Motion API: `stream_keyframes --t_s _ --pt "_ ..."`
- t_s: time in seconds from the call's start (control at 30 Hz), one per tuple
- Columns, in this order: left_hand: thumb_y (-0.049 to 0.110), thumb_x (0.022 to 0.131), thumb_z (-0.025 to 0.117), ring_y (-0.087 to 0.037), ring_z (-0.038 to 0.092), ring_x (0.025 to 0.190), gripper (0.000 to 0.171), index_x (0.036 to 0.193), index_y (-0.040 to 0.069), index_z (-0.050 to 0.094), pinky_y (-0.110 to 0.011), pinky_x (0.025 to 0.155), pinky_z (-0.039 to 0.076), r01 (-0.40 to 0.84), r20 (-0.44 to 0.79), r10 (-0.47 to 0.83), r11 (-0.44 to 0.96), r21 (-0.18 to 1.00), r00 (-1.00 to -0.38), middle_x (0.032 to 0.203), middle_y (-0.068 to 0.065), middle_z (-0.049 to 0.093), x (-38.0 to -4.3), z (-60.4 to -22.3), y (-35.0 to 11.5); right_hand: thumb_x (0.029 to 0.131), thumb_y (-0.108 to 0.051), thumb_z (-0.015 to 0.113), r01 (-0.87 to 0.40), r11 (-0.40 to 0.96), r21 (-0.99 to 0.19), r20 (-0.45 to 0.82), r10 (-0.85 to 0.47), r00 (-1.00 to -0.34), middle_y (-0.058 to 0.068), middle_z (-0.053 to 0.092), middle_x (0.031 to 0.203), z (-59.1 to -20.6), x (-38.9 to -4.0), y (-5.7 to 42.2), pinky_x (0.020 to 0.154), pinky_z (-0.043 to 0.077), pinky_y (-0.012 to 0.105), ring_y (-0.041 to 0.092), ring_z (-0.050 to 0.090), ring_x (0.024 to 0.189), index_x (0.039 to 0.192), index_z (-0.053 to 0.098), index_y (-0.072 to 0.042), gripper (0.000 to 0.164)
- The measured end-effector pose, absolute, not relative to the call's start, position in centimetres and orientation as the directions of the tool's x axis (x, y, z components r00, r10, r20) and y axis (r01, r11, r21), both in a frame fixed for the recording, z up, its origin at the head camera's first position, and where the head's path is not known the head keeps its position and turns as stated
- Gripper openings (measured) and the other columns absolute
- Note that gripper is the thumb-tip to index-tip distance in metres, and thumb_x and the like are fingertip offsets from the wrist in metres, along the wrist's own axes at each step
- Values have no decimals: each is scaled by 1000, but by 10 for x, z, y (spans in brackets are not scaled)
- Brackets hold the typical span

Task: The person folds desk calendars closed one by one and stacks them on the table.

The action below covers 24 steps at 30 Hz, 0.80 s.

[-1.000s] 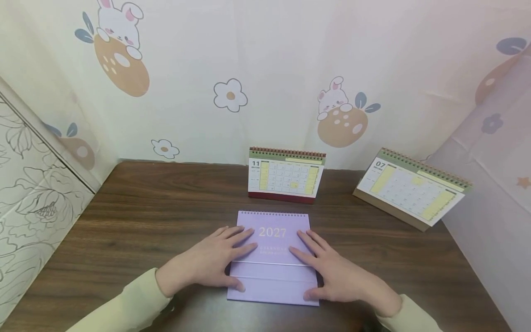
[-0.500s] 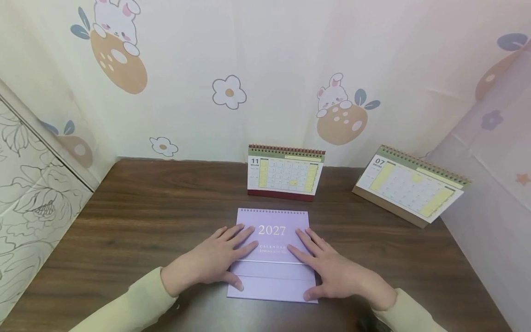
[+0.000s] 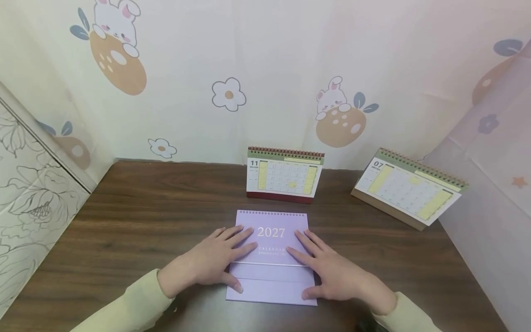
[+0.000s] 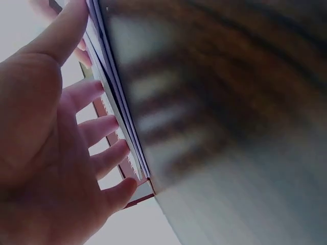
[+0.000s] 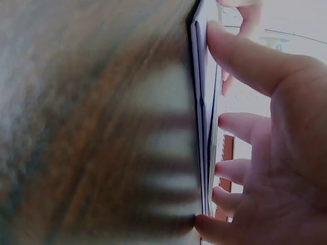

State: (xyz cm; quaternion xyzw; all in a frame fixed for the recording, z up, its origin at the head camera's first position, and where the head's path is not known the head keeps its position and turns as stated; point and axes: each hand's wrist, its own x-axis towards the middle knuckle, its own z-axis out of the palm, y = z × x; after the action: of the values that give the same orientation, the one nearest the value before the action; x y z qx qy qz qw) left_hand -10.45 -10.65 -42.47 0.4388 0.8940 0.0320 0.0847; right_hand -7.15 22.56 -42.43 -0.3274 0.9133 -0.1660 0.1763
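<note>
A lilac spiral-bound desk calendar (image 3: 271, 272) marked 2027 lies flat on the dark wooden table, its binding toward the far side. My left hand (image 3: 211, 258) rests on its left side, fingers spread over the cover and thumb near the lower left corner. On the opposite side my right hand (image 3: 338, 274) lies the same way, its thumb at the lower right corner. In the left wrist view the fingertips of the left hand (image 4: 66, 138) touch the calendar's edge and top. The right wrist view shows the right hand (image 5: 276, 132) with its fingers along the layered edge.
Behind the lilac calendar stands a desk calendar (image 3: 284, 177) with a red base, showing 11. Another standing calendar (image 3: 408, 189), showing 07 on a tan base, is angled at the table's right. A curtain (image 3: 178, 83) with rabbit prints hangs behind the table (image 3: 137, 221).
</note>
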Motion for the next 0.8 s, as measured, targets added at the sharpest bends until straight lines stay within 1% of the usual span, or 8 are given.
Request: stream_keyframes --t_s 0.17,0.27,0.33,0.4,0.5,0.63,0.73,0.8 --pt "70 86 59 -33 36 141 81 147 18 50 -53 110 33 792 -37 798 601 109 -601 157 -8 38 -111 -426 -104 91 -50 68 -562 746 -357 -122 -633 -764 11 25 162 -425 -73 227 108 34 56 38 20 148 150 46 -18 71" --pt "63 87 65 -31 46 132 70 139 15 60 -50 106 39 791 20 793 605 95 -609 148 -9 49 -117 -424 -104 90 -41 72 -534 780 -328 -64 -582 -811 11 39 155 -423 -76 227 107 39 52 33 33 143 142 56 -14 60" --pt "58 86 70 -28 52 124 64 132 14 65 -47 100 44 774 51 773 626 96 -632 140 -8 55 -121 -422 -106 89 -37 74 -496 804 -328 -43 -537 -842 11 45 151 -422 -78 228 104 42 51 31 40 139 137 61 -14 55" --pt "54 84 75 -25 55 113 60 126 14 68 -44 92 49 739 73 736 665 108 -673 130 -7 60 -125 -420 -109 89 -36 75 -453 830 -326 -41 -491 -870 10 48 149 -421 -79 229 103 44 51 30 44 136 134 63 -15 52" --pt "52 81 79 -20 56 95 56 121 13 71 -37 78 52 661 74 658 737 139 -749 113 -4 63 -128 -418 -112 88 -35 76 -397 859 -324 -50 -434 -899 11 50 147 -420 -79 232 102 44 52 32 46 134 133 65 -16 50" --pt "50 80 80 -13 55 77 51 114 12 72 -32 66 51 511 8 522 832 216 -853 92 2 62 -129 -417 -114 89 -35 75 -381 864 -331 -69 -424 -903 15 50 146 -420 -78 235 102 43 55 35 45 134 135 63 -15 52" --pt "46 81 81 -11 54 66 42 105 12 72 -33 59 48 394 -60 431 866 307 -900 77 6 60 -130 -416 -112 91 -34 73 -389 850 -355 -93 -446 -890 16 49 147 -419 -77 236 103 40 57 38 41 137 139 60 -14 54" --pt "43 82 81 -11 52 61 33 95 14 71 -33 55 44 340 -99 399 869 360 -912 69 8 57 -130 -417 -111 92 -34 72 -387 840 -381 -114 -458 -881 17 47 148 -419 -76 236 104 38 59 39 38 139 141 58 -13 55"
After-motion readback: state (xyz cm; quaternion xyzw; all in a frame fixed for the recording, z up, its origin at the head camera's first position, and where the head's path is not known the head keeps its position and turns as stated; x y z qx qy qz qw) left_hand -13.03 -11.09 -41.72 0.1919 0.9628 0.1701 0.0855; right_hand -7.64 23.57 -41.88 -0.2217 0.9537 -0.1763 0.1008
